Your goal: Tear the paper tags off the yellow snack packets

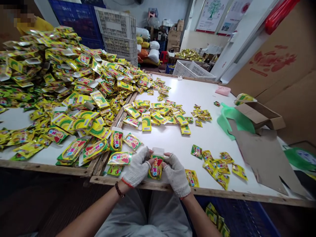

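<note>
"What do the two hands have hold of?"

"One small, flat yellow-and-green card box point(155, 171) with red and pink print. The left hand point(138, 165), in a white knitted glove that leaves the fingertips bare, grips its left side, fingers curled and thumb bent in. The right hand point(176, 174), gloved alike, holds the opposite side with fingers half bent."

"Where is that box?"

"Just inside the near edge of the white-topped, wood-rimmed bench point(172, 140), between the hands, with a pale flap at its far end."

"And close by?"

"Beside the left hand lies a printed yellow box point(120, 158), face up. Just past the right hand, along the near edge, is a flat yellow packet point(192, 178), then a loose cluster of shiny yellow pouches point(222, 166)."

"Further off?"

"A band of yellow cartons point(158, 116) lies mid-bench, towards the left edge. Beyond that edge rises a big heap of yellow boxes and pouches point(81, 79). Near the right edge lie a torn grey-brown cardboard sheet point(264, 159) and a crumpled translucent green plastic bag point(229, 118)."
</note>
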Demonstrator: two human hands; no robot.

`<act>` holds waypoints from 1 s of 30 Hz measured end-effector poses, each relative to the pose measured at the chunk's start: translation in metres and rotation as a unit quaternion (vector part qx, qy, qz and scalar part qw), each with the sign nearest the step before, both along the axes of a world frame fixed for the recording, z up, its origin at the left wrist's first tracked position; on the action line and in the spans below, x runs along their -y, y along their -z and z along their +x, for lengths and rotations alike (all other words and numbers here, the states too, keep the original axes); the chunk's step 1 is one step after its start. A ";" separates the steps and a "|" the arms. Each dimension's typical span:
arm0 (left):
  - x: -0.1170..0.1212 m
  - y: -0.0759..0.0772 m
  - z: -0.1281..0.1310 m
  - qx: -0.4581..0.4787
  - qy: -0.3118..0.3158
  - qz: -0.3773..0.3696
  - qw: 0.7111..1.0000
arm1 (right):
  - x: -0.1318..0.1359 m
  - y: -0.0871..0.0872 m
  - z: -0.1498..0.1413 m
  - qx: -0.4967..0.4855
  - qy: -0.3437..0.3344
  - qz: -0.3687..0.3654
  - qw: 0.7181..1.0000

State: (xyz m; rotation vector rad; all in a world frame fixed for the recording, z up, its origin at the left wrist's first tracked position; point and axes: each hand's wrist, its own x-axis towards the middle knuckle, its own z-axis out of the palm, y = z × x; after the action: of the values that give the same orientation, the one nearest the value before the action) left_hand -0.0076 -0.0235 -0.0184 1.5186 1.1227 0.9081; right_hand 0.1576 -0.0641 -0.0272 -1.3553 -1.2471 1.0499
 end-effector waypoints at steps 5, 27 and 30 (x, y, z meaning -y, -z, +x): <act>-0.005 -0.005 -0.010 -0.021 0.056 0.011 0.998 | -0.005 -0.004 0.002 0.081 -0.006 0.007 0.997; -0.027 -0.039 -0.018 -0.073 0.148 -0.020 0.986 | -0.028 -0.035 0.006 0.212 -0.117 0.060 0.968; -0.013 -0.037 -0.025 -0.120 0.174 0.088 0.973 | -0.020 -0.035 0.014 0.212 -0.166 0.100 0.958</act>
State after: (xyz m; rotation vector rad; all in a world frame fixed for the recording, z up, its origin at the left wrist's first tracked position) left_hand -0.0328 -0.0101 0.0181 1.9392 0.9177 0.6050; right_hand 0.1717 -0.0441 0.0079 -1.2771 -1.9000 0.8457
